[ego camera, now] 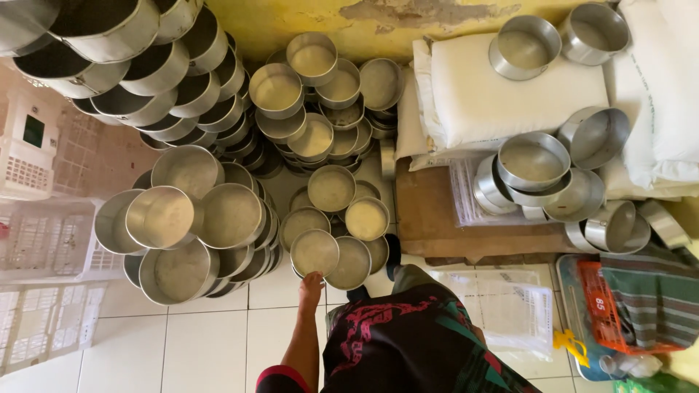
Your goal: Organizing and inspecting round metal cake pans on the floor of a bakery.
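My left hand [312,285], fingers curled tog. on rim of round shallow steel cake tin [314,252] topping floor stack; nested stacks save space. R. hand unseen.

Far up and right of the fingers [314,276], white sacks [502,94] lie stacked. Right of the fingers, clear plastic bags [510,302] lie flat; beyond them an orange tag [598,302].

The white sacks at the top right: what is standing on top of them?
On the white sacks stand two empty round metal pans, rims touching. What lies beneath the sacks is covered.
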